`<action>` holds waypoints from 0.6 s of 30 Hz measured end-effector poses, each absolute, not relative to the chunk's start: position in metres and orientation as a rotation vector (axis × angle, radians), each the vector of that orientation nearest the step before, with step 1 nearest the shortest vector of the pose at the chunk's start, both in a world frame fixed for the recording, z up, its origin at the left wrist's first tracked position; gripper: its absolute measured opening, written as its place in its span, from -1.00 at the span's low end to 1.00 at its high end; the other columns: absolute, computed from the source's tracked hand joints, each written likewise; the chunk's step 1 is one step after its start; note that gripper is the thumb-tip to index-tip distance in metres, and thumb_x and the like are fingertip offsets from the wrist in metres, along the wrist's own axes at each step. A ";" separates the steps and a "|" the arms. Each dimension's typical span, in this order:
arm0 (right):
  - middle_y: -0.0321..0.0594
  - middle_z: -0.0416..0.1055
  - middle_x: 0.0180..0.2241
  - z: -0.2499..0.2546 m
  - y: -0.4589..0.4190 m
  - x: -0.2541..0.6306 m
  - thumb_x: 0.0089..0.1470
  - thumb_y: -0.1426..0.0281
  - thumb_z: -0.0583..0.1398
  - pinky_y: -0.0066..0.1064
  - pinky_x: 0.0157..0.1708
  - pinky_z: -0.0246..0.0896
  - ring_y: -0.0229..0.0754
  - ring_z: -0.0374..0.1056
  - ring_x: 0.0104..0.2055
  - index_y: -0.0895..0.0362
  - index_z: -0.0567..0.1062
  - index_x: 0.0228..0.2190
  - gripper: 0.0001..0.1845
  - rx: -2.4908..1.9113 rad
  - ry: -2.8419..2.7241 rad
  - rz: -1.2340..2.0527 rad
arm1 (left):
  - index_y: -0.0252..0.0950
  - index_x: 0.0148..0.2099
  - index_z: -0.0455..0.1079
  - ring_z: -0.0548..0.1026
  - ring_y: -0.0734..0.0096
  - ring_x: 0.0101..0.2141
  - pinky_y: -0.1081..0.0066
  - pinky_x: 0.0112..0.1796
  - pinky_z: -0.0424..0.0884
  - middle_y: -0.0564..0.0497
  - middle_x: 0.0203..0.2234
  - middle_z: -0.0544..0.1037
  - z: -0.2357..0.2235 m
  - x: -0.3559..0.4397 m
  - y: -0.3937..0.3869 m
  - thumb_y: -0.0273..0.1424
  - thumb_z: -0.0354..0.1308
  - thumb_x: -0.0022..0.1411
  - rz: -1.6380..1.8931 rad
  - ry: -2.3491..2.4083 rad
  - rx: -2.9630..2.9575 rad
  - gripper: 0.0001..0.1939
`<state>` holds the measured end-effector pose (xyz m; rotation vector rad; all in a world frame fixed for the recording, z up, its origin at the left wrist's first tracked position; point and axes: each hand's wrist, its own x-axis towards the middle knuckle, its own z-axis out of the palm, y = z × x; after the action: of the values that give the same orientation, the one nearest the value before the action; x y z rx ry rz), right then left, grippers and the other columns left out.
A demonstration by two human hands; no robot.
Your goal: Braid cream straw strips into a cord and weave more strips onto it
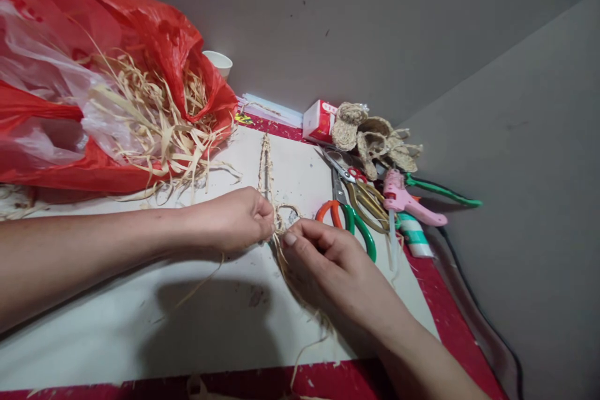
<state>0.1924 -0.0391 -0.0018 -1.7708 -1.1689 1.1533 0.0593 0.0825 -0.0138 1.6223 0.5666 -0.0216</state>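
Note:
A braided cord of pale dried straw (265,165) lies in a long narrow loop on the white board (210,319). My left hand (241,219) is closed in a pinch on the cord's near end, its fingertips partly hidden. Just to the right, my right hand (335,256) pinches straw strands between thumb and forefinger beside the left fingertips. A small curl of braid (288,207) arches up between the two hands. Loose strand ends (281,259) trail down toward the board's front edge, passing partly behind the right hand.
A red plastic bag (178,31) spilling loose straw fills the left. At right lie orange-and-green-handled scissors (365,234), brass-coloured pliers (368,203), a pink glue gun (412,203) and woven straw pieces (347,125). A red-and-white box (319,120) and paper cup (219,62) stand near the wall.

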 end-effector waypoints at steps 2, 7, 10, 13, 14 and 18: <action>-0.40 0.04 -0.67 -0.004 -0.041 0.184 0.12 0.23 0.10 -0.50 -0.65 -0.15 -0.36 -0.06 -0.62 0.11 0.24 -0.60 -0.66 -1.767 -1.197 1.090 | -0.29 -0.56 0.17 0.00 0.66 -0.71 0.54 -0.66 -0.12 0.20 -0.75 0.09 -0.014 0.059 0.081 -0.38 0.03 0.08 -0.003 0.555 1.596 -0.80; -0.38 0.09 -0.68 -0.017 -0.047 0.171 0.17 0.32 0.02 -0.47 -0.61 -0.11 -0.34 -0.01 -0.62 0.10 0.17 -0.63 -0.66 -1.857 -1.384 0.868 | -0.29 -0.55 0.18 -0.02 0.66 -0.75 0.54 -0.69 -0.13 0.22 -0.80 0.07 -0.016 0.059 0.076 -0.38 0.03 0.07 0.022 0.599 1.433 -0.82; -0.37 0.11 -0.69 -0.022 -0.051 0.170 0.15 0.37 0.02 -0.47 -0.61 -0.11 -0.34 -0.01 -0.64 0.10 0.17 -0.63 -0.68 -1.952 -1.574 0.632 | -0.27 -0.52 0.21 -0.05 0.64 -0.78 0.52 -0.72 -0.16 0.23 -0.84 0.04 -0.015 0.060 0.074 -0.34 0.05 0.09 0.014 0.628 1.276 -0.82; -0.36 0.13 -0.68 -0.020 -0.052 0.172 0.14 0.39 0.01 -0.46 -0.61 -0.13 -0.35 0.01 -0.66 0.10 0.20 -0.61 -0.71 -2.008 -1.723 0.431 | -0.27 -0.51 0.21 -0.05 0.65 -0.79 0.51 -0.72 -0.15 0.23 -0.84 0.05 -0.015 0.060 0.072 -0.33 0.07 0.11 0.019 0.616 1.164 -0.80; -0.35 0.14 -0.68 -0.020 -0.053 0.172 0.14 0.39 0.00 -0.46 -0.61 -0.13 -0.34 0.02 -0.66 0.10 0.21 -0.59 -0.72 -2.019 -1.754 0.394 | -0.27 -0.51 0.20 -0.06 0.66 -0.79 0.52 -0.72 -0.15 0.24 -0.84 0.05 -0.014 0.060 0.072 -0.33 0.08 0.11 0.025 0.609 1.133 -0.80; -0.33 0.18 -0.67 -0.018 -0.053 0.175 0.15 0.40 -0.02 -0.45 -0.60 -0.12 -0.32 0.06 -0.66 0.10 0.27 -0.55 -0.75 -2.032 -1.809 0.327 | -0.28 -0.49 0.21 -0.06 0.67 -0.77 0.53 -0.71 -0.13 0.25 -0.80 0.05 -0.017 0.059 0.069 -0.30 0.10 0.13 0.077 0.572 1.078 -0.77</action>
<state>0.1746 -0.0528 -0.0183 -2.0319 -1.8090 0.3274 0.0591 0.0686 -0.0166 1.0780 0.5724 0.0766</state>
